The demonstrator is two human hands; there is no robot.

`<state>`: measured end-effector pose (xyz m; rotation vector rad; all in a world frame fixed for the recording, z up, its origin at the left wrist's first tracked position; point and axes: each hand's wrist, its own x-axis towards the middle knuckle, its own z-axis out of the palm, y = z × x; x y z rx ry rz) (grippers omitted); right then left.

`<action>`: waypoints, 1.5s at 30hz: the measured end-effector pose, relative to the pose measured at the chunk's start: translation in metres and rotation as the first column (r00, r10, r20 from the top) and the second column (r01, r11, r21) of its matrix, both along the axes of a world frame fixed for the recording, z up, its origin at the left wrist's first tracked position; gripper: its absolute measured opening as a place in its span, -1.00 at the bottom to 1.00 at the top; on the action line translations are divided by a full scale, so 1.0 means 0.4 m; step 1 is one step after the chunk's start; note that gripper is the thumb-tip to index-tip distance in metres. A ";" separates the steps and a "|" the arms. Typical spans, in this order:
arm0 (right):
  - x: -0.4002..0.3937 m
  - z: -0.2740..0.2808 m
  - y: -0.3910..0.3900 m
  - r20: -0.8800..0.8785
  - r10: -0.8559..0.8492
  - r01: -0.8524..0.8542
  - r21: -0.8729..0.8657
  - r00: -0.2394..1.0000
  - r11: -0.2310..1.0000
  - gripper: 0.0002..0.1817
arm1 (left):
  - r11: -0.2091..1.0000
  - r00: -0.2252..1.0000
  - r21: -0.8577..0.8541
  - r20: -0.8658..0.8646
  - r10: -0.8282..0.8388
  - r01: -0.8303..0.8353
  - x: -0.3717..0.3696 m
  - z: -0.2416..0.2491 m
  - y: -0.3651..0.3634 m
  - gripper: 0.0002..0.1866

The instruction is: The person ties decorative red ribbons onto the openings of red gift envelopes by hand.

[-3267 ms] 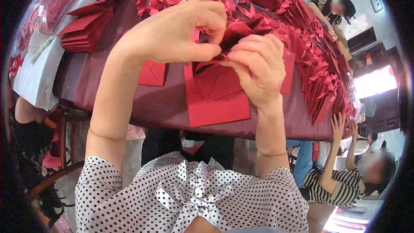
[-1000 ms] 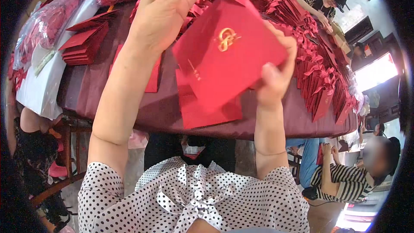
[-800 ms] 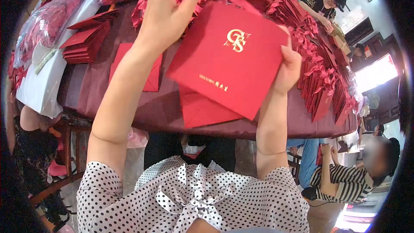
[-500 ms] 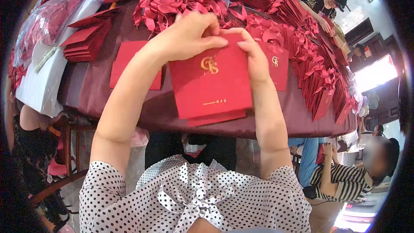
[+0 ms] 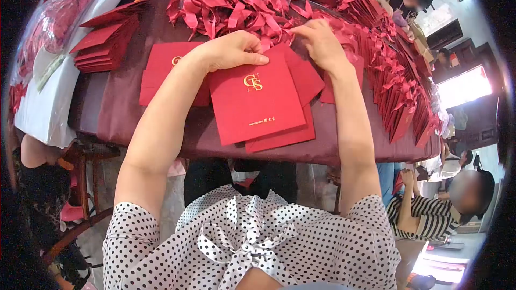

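My left hand [image 5: 235, 51] is closed on the top edge of a flat red paper gift bag [image 5: 259, 110] with gold lettering, thumb in front. Behind and below this bag lie other red bags [image 5: 293, 135], partly covered by it. My right hand [image 5: 323, 46] is raised to the right, off the held bag, its fingers stretched toward the heap of red ribbons [image 5: 231, 2]. Its fingertips are at the near right edge of that heap; no held object is visible in them. Under my left forearm lies another red bag [image 5: 153, 78].
Folded red bags [image 5: 105, 48] are stacked at the left beside a white box [image 5: 45, 104] and plastic-wrapped bundles [image 5: 56, 24]. Rows of ribboned bags [image 5: 395, 96] line the right side of the maroon-covered table [image 5: 121, 113]. A person in a striped shirt [image 5: 424, 215] sits at the right; another person stands behind.
My right hand has left the held bag and moved up and right to the ribbons. My left hand keeps the bag, which has shifted slightly left; more of the bags behind it shows.
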<state>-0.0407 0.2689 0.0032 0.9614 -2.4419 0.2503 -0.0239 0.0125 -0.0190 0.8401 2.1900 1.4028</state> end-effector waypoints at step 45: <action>0.144 0.086 -0.175 0.164 0.157 -0.081 -0.398 0.974 0.914 -0.89 | 0.961 0.996 0.266 0.068 0.057 -0.073 0.002 0.048 -0.060 -0.91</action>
